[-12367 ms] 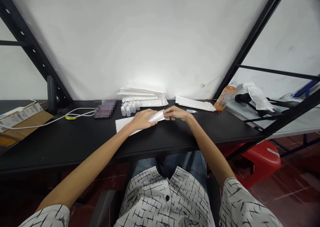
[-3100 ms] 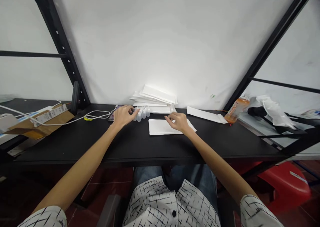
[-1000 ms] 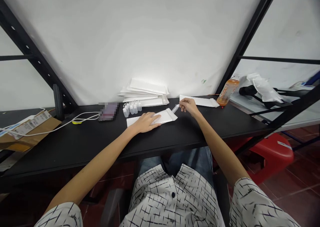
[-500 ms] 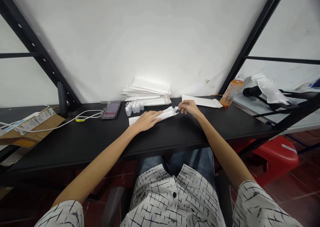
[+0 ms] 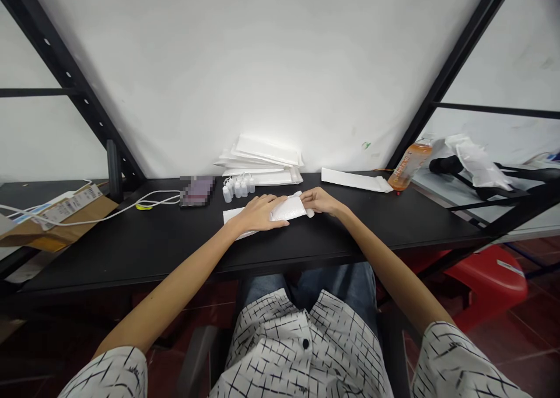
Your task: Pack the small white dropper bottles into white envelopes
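The white envelope (image 5: 289, 209) lies mid-tabletop (image 5: 166, 240), between front and back edges, under the left hand (image 5: 258, 212), whose grip is spread wide. The right hand (image 5: 321, 201) has its grip narrowed at the envelope's right end; I cannot tell what it holds. The clear vial visible there half a second ago is hidden now, probably slipped inside. Small bottles (image 5: 238, 189) stand toward the back edge.

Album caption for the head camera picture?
Left hand on a long white envelope, right hand at its end, small translucent plastic bottles behind.
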{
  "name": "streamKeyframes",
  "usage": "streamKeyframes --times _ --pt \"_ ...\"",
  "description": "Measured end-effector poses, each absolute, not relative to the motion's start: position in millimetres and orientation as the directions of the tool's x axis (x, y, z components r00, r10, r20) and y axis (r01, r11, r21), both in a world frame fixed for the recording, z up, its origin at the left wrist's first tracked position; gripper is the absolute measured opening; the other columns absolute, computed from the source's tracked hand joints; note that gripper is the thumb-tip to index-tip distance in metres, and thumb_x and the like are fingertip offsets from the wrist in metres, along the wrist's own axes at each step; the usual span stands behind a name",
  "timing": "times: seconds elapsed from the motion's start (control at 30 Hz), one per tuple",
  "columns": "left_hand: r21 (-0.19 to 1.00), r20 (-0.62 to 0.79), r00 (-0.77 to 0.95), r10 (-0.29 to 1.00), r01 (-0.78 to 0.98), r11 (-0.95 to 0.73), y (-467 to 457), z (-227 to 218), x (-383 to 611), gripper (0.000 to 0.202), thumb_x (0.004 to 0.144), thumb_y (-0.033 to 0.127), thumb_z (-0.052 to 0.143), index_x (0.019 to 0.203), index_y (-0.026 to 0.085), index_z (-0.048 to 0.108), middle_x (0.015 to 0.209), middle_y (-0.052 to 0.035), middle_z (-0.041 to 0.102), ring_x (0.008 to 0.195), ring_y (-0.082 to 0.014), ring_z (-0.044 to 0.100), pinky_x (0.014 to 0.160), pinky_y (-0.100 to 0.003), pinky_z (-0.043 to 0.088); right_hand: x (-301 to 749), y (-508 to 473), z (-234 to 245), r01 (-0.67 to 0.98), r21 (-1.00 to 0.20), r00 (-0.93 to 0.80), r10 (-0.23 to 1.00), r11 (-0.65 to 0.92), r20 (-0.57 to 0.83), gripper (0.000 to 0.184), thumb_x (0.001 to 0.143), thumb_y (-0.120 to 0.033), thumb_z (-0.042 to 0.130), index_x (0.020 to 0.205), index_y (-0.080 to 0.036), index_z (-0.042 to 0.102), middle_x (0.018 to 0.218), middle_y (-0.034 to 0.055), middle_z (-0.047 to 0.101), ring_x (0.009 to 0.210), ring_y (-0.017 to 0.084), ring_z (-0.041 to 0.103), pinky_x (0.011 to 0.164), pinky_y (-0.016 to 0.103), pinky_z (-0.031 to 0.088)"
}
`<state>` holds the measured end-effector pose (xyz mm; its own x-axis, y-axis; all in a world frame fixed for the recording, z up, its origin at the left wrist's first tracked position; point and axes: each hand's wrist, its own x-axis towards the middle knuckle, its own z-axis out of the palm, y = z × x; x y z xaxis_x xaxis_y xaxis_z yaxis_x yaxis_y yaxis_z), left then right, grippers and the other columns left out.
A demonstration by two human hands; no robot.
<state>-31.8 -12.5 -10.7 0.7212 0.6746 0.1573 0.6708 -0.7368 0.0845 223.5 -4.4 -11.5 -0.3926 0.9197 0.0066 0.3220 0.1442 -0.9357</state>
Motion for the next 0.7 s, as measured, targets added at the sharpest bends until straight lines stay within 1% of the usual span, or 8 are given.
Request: streamKeyframes --times 0.07,0.13,0.27,0.33,0.4,0.5,0.6,0.7 --pt "0.084 0.136 0.722 0.679 0.674 -0.734 -13.3 -7.8 -32.2 0.088 0.086 0.07 0.054 0.156 0.021 0.035 0.147 -0.0155 0.053 0.129 -0.0348 0.051 0.106 -0.046 0.04 221.7 -6.2 -9.9 0.317 -0.939 -0.403 0.915 0.136 -0.004 0.029 0.064 -0.028 0.074 0.089 -0.012 0.077 0.062 0.002 0.069 0.038 0.004 0.038 0.037 0.02 0.022" --pt "0.092 0.114 0.725 0.679 0.673 -0.734 -14.4 -2.2 -34.3 0.084 0.085 0.067 0.057 0.153 0.022 0.039 0.142 -0.0143 0.057 0.126 -0.0345 0.054 0.103 -0.044 0.042 222.8 -7.1 -7.6 0.312 -0.94 -0.361 0.932 0.142 0.021 0.027 0.064 -0.028 0.075 0.086 -0.012 0.077 0.066 0.0044 0.072 0.036 0.004 0.035 0.036 0.022 0.021" --pt "0.147 0.054 0.717 0.695 0.683 -0.715 -14.0 13.4 -47.0 0.075 0.082 0.057 0.062 0.148 0.026 0.046 0.132 -0.0102 0.064 0.122 -0.033 0.056 0.098 -0.041 0.044 230.8 -2.0 -3.8 0.274 -0.938 -0.149 0.973 0.212 0.177 0.02 0.064 -0.029 0.072 0.076 -0.013 0.074 0.077 0.0094 0.077 0.033 0.004 0.033 0.035 0.025 0.023" --pt "0.185 0.006 0.706 0.708 0.695 -0.695 -11.2 19.6 -56.6 0.075 0.08 0.053 0.064 0.148 0.026 0.046 0.136 -0.0096 0.062 0.126 -0.0326 0.054 0.102 -0.041 0.043 232.8 5.6 -2.5 0.271 -0.929 -0.058 0.968 0.251 0.244 0.018 0.065 -0.029 0.07 0.074 -0.014 0.072 0.076 0.0091 0.076 0.034 0.005 0.035 0.036 0.025 0.027" --pt "0.214 -0.055 0.694 0.718 0.71 -0.671 -7.0 23.7 -66.2 0.077 0.078 0.05 0.067 0.148 0.026 0.046 0.143 -0.0093 0.058 0.129 -0.0325 0.052 0.106 -0.041 0.04 228.5 16.5 -0.6 0.287 -0.916 -0.014 0.957 0.281 0.289 0.016 0.066 -0.028 0.068 0.074 -0.014 0.071 0.073 0.0079 0.075 0.035 0.006 0.038 0.038 0.025 0.031" --pt "0.243 -0.138 0.682 0.718 0.726 -0.643 -1.5 27.5 -77.5 0.079 0.073 0.048 0.07 0.146 0.026 0.047 0.148 -0.0087 0.053 0.132 -0.0318 0.049 0.11 -0.04 0.037 205.5 37.8 4.4 0.336 -0.879 -0.03 0.936 0.339 0.35 0.015 0.07 -0.026 0.066 0.078 -0.014 0.071 0.076 0.0063 0.074 0.037 0.007 0.044 0.044 0.026 0.038" --pt "0.261 -0.195 0.669 0.717 0.74 -0.62 0.5 31.5 -84.6 0.079 0.071 0.047 0.071 0.144 0.026 0.049 0.149 -0.0089 0.051 0.134 -0.0309 0.048 0.111 -0.039 0.037 165.9 60.1 10.6 0.431 -0.806 -0.075 0.907 0.405 0.415 0.016 0.074 -0.024 0.066 0.085 -0.015 0.072 0.088 0.0051 0.074 0.042 0.008 0.051 0.054 0.027 0.047" --pt "0.269 -0.225 0.651 0.725 0.757 -0.596 0.8 34.5 -88.7 0.077 0.07 0.049 0.071 0.141 0.026 0.052 0.149 -0.0088 0.051 0.132 -0.0306 0.048 0.11 -0.039 0.038 124.0 75.9 14.5 0.562 -0.692 -0.116 0.872 0.453 0.476 0.022 0.081 -0.025 0.063 0.098 -0.018 0.074 0.093 0.0034 0.074 0.061 0.014 0.063 0.069 0.03 0.052"
